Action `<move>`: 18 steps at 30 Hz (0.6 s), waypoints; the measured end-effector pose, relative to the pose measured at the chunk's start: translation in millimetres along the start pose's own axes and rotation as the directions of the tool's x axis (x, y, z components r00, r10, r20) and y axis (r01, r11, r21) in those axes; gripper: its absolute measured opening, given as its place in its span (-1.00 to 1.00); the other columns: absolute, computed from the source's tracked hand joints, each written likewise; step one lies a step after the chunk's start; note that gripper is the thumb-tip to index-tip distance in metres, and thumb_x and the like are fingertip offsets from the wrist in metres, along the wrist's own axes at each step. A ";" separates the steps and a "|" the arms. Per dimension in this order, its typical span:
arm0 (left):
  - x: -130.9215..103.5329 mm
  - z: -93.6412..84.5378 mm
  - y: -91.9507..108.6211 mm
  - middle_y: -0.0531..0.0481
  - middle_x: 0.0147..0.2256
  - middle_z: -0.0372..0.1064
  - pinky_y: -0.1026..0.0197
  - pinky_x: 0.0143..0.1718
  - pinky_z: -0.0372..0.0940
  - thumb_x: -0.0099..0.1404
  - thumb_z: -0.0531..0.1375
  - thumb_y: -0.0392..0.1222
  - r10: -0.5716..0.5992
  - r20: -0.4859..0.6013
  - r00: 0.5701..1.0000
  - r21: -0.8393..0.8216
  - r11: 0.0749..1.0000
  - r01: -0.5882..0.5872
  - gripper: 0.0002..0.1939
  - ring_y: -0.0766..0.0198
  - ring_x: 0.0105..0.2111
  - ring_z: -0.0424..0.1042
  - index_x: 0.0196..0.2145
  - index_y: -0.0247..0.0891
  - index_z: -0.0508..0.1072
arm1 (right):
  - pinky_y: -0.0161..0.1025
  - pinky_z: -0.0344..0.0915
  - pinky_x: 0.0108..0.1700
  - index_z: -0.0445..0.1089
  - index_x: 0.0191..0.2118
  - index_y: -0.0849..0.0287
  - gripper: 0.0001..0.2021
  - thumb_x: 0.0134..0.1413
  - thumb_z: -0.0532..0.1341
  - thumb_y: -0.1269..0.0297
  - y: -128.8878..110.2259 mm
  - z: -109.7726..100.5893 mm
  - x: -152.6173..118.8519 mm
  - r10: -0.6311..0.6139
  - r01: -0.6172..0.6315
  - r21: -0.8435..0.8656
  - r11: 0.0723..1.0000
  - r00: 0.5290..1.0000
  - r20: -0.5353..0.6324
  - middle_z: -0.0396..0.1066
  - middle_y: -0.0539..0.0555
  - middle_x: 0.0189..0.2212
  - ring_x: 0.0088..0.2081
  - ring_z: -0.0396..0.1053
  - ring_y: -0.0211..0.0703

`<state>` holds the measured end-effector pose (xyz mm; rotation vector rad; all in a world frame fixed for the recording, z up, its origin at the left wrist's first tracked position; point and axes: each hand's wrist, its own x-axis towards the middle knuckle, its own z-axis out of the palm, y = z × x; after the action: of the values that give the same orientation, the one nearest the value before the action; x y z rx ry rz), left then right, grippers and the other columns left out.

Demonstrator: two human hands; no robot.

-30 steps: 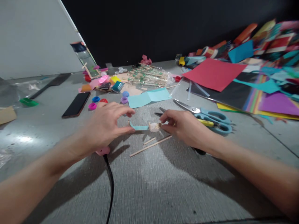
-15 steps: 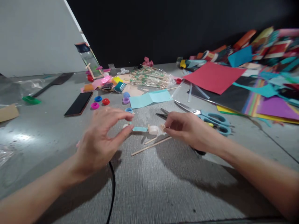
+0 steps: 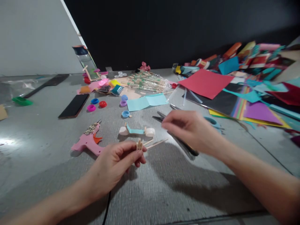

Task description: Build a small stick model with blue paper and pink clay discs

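My left hand (image 3: 123, 157) pinches short wooden pieces (image 3: 139, 145) upright, likely keeping their ends visible. Just beyond, white wheels (image 3: 150, 132) prop the blue-strip model (image 3: 136, 131) on the worktop (image 3: 150, 193). My right hand (image 3: 188, 128) curls, contents hidden; can't tell its grip.

You have one left hand (image 3: 112, 165), one right hand (image 3: 189, 129), one small model (image 3: 136, 131) with two white wheels (image 3: 150, 132), and two loose sticks (image 3: 159, 143). Around them, count one pink glue gun (image 3: 85, 144), one bottle (image 3: 86, 60), one phone (image 3: 73, 106), one folded light-blue sheet (image 3: 138, 104), six coloured caps (image 3: 91, 108) between those last two, and one large red sheet (image 3: 207, 82). The bundled sticks (image 3: 147, 82) overlap too much for you to number.
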<state>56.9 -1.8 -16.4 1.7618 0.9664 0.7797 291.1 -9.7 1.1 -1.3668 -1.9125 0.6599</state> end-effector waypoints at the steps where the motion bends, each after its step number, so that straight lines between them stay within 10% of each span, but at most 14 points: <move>1: 1.1 -1.6 0.2 -0.02 -0.49 0.43 0.22 -0.44 0.34 0.36 0.20 0.03 0.000 -0.023 1.000 -0.003 1.000 0.000 -0.71 0.19 -0.41 0.44 -0.23 -0.21 0.59 | -0.26 0.19 -0.34 0.49 -0.34 0.18 -0.81 0.25 0.24 0.22 8.9 -9.5 4.9 0.016 -0.022 -0.069 0.997 0.997 -0.081 0.47 0.00 -0.44 -0.41 0.32 -0.25; 9: -22.2 -53.8 -10.0 0.00 -0.40 0.40 0.30 -0.54 0.26 0.40 0.18 0.02 -0.046 -0.201 0.978 0.007 0.999 0.048 -0.71 0.32 -0.50 0.34 -0.13 -0.19 0.58 | -0.17 0.17 -0.38 0.49 -0.34 0.15 -0.66 0.15 0.20 -0.04 55.9 -36.2 27.6 0.193 -0.212 -0.217 0.953 0.976 -0.104 0.44 0.06 -0.46 -0.43 0.29 -0.15; 18: -35.2 -76.4 -30.6 0.11 -0.48 0.23 0.29 -0.49 0.20 0.47 0.10 -0.03 0.003 -0.215 0.977 -0.024 1.000 -0.008 -0.73 0.36 -0.51 0.25 -0.17 -0.24 0.51 | -0.20 0.18 -0.33 0.47 -0.38 0.14 -0.79 0.18 0.17 0.18 12.6 -2.7 99.9 0.043 0.019 -0.502 0.865 0.993 0.111 0.51 0.08 -0.44 -0.40 0.39 -0.13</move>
<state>-32.0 7.7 -21.4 1.6835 1.0896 0.9967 279.6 89.0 17.4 -1.6836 -2.2778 0.2494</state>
